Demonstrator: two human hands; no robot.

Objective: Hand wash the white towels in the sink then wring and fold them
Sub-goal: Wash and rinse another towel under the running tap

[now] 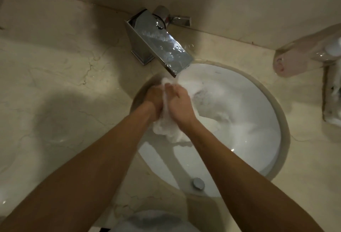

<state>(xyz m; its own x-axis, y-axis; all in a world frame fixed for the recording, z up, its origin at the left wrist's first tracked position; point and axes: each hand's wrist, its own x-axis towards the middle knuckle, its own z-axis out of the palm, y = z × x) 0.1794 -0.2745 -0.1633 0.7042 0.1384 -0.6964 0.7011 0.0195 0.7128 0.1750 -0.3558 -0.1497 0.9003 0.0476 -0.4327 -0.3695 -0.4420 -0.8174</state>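
Left hand [154,101] and right hand [180,102] each grip the white towel [167,130] under the faucet [162,47], at the sink's [258,139] ten o'clock.

Marble counter [55,69] with inset sink [254,113] at centre; faucet [158,42] above; bottle [302,54] upper right.

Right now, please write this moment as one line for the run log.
phase: washing | left hand: grips white towel | right hand: grips same towel | place: sink, under faucet | water: running | wring, fold: not yet
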